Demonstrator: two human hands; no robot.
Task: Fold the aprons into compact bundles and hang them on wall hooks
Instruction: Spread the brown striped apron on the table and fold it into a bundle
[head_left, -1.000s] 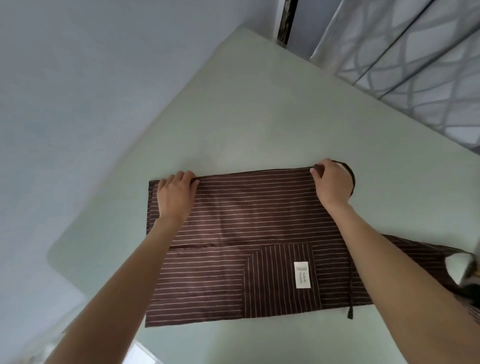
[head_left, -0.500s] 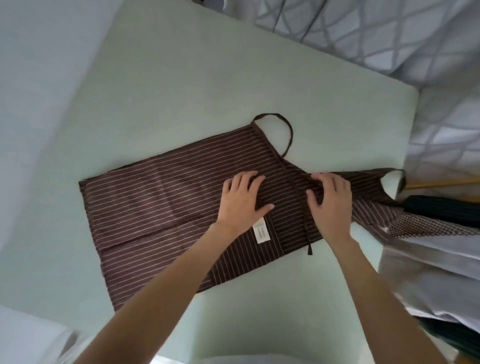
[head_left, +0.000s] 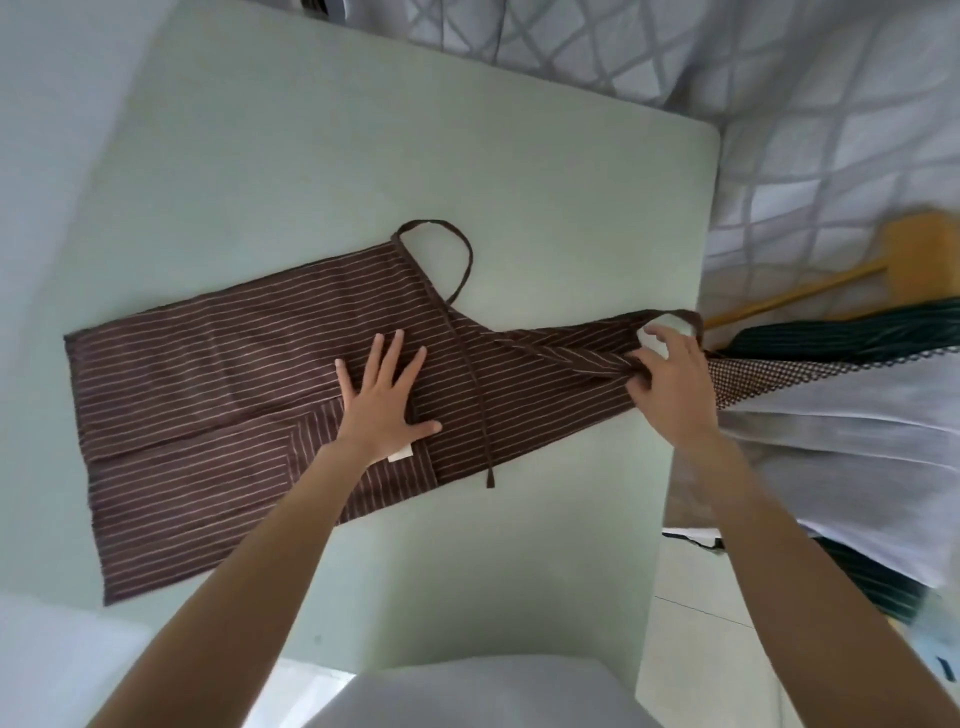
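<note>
A pale green table (head_left: 519, 171) with rounded corners filled most of the view. Beyond its far edge hung a grey curtain (head_left: 779, 78) with a pale lattice pattern, soft daylight coming through it. To the table's left rose a plain whitish wall (head_left: 47, 130). To its right stood a wooden chair (head_left: 919, 249), and below that lay light floor tiles (head_left: 691, 649).

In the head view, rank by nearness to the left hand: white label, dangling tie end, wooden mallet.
From the left hand:
1. White label, touching the wrist.
2. Tie end, lower right of the hand.
3. Wooden mallet, far right, off the table.
</note>
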